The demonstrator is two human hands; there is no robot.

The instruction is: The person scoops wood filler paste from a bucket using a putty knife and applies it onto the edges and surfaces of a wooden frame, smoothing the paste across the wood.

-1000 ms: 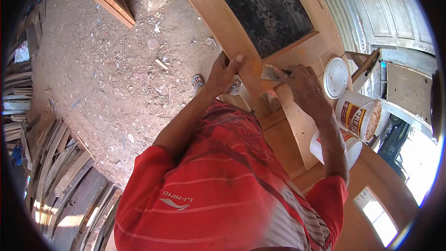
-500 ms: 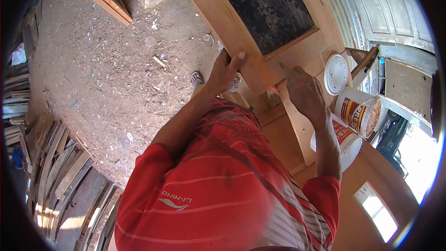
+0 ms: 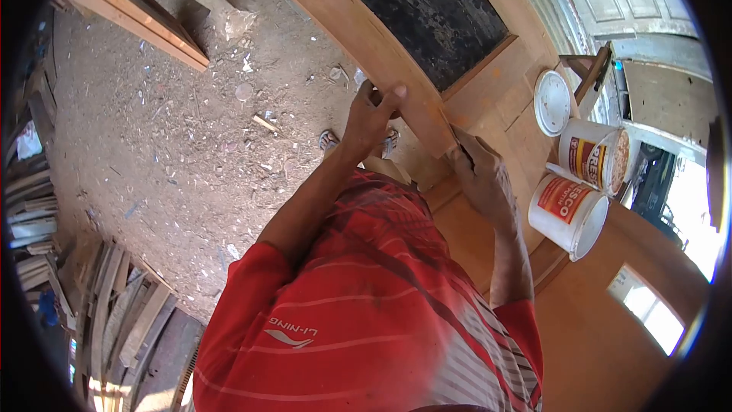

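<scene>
- From the head view, I see the left hand (image 3: 369, 126) gripping the frame (image 3: 354, 30) by its edge, thumb on top.
- I see the right hand (image 3: 486, 183) closed around a dark tool (image 3: 463, 146), mostly hidden, at the frame's near end.
- The frame lies ahead of the person's body, around a dark panel (image 3: 438, 15).
- Right of it I see a lid (image 3: 552, 103) and two buckets (image 3: 568, 212).

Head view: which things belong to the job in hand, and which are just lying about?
Likely job in hand:
wooden panel, left hand at its edge
dark tool in right hand, mostly hidden
perhaps two tubs

Seemingly lying about:
planks
wood scrap on the ground
</scene>
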